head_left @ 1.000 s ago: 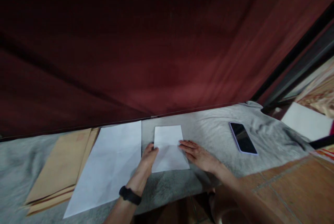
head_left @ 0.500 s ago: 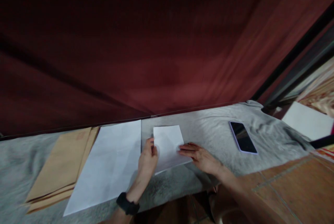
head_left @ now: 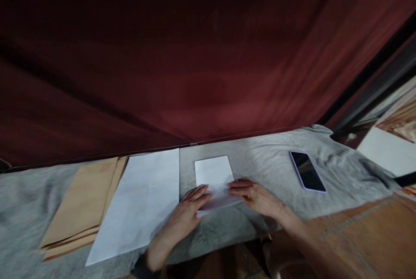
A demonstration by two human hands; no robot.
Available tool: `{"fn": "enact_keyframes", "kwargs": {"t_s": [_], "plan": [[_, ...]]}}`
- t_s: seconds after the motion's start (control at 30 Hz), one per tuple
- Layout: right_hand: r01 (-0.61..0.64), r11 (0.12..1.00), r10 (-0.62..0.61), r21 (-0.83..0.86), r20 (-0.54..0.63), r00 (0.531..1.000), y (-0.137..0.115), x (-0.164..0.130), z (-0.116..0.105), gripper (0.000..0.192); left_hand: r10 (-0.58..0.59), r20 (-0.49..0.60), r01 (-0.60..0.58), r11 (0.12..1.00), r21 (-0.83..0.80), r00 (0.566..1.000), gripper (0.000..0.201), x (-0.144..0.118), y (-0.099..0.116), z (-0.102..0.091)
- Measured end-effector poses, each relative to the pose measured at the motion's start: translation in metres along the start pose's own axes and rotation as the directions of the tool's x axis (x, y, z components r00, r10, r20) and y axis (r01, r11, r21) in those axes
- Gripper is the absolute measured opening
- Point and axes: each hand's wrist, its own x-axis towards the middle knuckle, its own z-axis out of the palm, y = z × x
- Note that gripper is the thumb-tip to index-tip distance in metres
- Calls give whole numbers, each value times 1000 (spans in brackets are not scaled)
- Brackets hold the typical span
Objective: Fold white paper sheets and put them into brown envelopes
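Note:
A small folded white paper [head_left: 213, 174] lies on the grey cloth [head_left: 266, 162] in front of me, its near edge lifted and bent over. My left hand [head_left: 188, 212] grips that near left part of the paper, fingers spread over it. Across from it, my right hand [head_left: 256, 196] holds the paper's near right corner with fingers laid flat on top. Both hands hide the paper's lower edge.
A large white sheet [head_left: 143, 203] lies left of the folded paper, with brown envelopes [head_left: 81, 203] stacked further left. A dark phone [head_left: 307, 176] rests on the cloth to the right. A dark red curtain [head_left: 195, 53] hangs behind. Another white sheet [head_left: 386, 151] sits at far right.
My left hand slid from the paper's left side to its near edge. The near part of the paper has come up and folded toward the far side. My right hand barely moved.

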Motion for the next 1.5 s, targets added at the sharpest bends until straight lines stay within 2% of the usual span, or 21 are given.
{"fn": "enact_keyframes", "kwargs": {"t_s": [0.07,0.2,0.43,0.5,0.6,0.7,0.8,0.9,1.03,1.2,1.33,1.5], "plan": [[-11,1000,11,1,-6,1000,-1,1,1,44,2,-46,-4,999,-54,999,45,4,-9,-2],[-26,1000,26,12,-8,1000,2,3,3,47,23,-17,-25,991,-128,1000,47,6,-17,-10],[-40,996,38,77,23,999,4,3,1,30,34,22,-30,986,-161,999,27,2,-8,-14],[-41,991,41,124,4,999,1,4,-2,28,-8,-21,3,978,-209,1000,24,4,-6,-12],[-56,975,63,215,-23,998,-2,8,-3,30,-148,-131,98,940,-328,980,27,12,-2,-11],[-164,957,181,241,-51,982,3,13,1,34,-273,-175,186,898,-398,946,23,19,1,-10],[-261,942,284,210,-89,955,14,17,10,36,-316,-193,221,891,-396,929,27,23,1,-8],[-300,933,326,199,-118,938,20,22,16,35,-321,-216,218,893,-395,922,32,25,-3,-4],[-356,917,382,179,-141,913,18,30,20,31,-311,-315,223,932,-286,897,30,30,-6,1],[-441,896,444,58,-180,878,12,40,23,25,-346,-390,379,925,9,854,20,37,3,3],[-529,845,507,-79,-198,839,6,47,24,21,-370,-388,456,876,157,844,19,42,14,1],[-594,786,560,-173,-209,802,-3,52,23,23,-437,-358,531,816,227,825,20,48,19,-2]]}}
